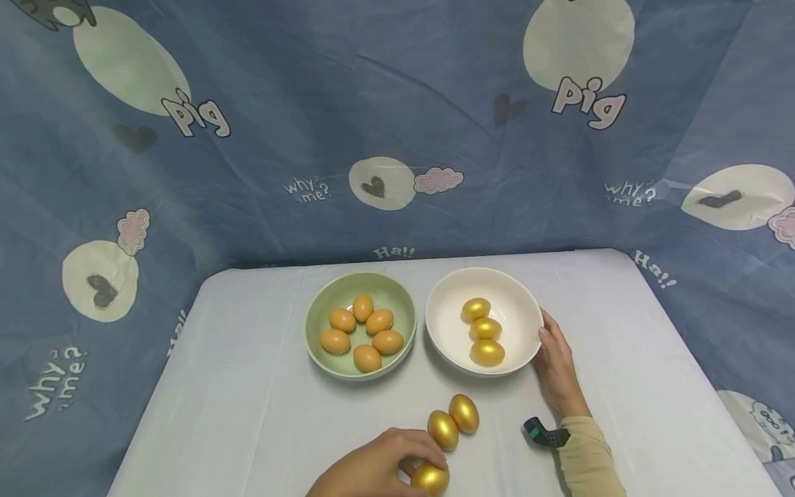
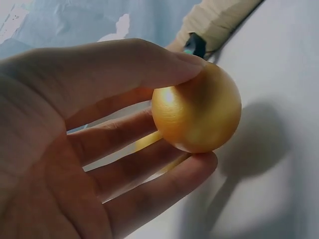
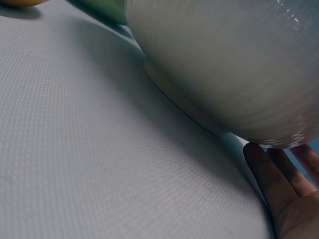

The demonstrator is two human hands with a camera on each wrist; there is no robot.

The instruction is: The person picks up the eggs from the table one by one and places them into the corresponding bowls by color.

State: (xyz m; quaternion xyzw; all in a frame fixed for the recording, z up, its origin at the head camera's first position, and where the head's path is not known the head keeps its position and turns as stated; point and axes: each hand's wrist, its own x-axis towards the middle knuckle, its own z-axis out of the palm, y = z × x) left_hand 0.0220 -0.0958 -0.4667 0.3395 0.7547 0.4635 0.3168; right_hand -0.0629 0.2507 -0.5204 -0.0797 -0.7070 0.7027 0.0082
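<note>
My left hand [image 1: 388, 466] pinches a golden egg [image 2: 202, 112] between thumb and fingers near the front of the table; beneath the egg, its shadow falls on the cloth in the left wrist view. Two more golden eggs [image 1: 444, 430] lie side by side just beyond this hand. My right hand [image 1: 557, 359] rests against the right side of a white bowl [image 1: 448, 297], which holds three golden eggs [image 1: 485, 328] in a row. In the right wrist view its fingers [image 3: 269, 174] lie fairly straight against the bowl's outer wall.
A green bowl [image 1: 317, 304] with several brown eggs [image 1: 367, 358] stands to the left of the white bowl. Both are on a white-covered table [image 1: 248, 414]. A blue printed curtain [image 1: 298, 138] hangs behind it. A black device [image 1: 546, 434] sits at the right wrist.
</note>
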